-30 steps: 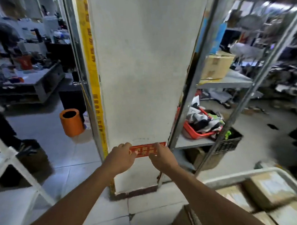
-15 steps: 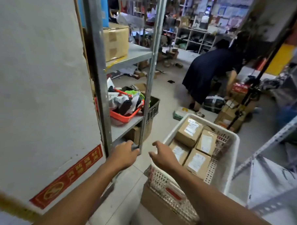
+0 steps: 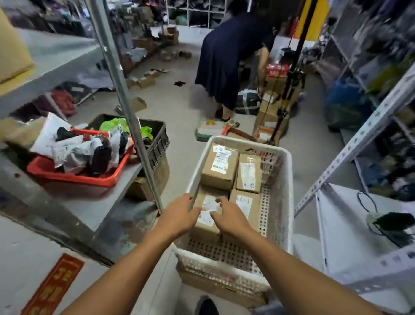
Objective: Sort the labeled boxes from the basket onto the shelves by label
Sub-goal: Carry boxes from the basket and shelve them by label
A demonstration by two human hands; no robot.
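Note:
A white perforated basket (image 3: pixel 287 177) stands in front of me on a flat cardboard box. It holds several brown cardboard boxes with white labels. The near left box (image 3: pixel 206 225) carries an A-2 label. My left hand (image 3: pixel 180 217) is at its left side and my right hand (image 3: pixel 228 216) lies over its right edge, fingers loosely bent, no firm grip visible. Beside it lies a box marked A-1 (image 3: pixel 245 208). Two more boxes (image 3: pixel 220 168) marked A-2 lie at the far end.
A grey metal shelf (image 3: pixel 89 207) at left holds a red tray (image 3: pixel 83 178) of bagged parcels, and its post (image 3: pixel 133 117) rises beside the basket. White shelving (image 3: pixel 363 267) stands at right. A person in a dark dress (image 3: pixel 223 52) bends over boxes ahead.
My view has swung right from the white pillar to the basket. Both hands have dropped forward into the basket onto the near left box.

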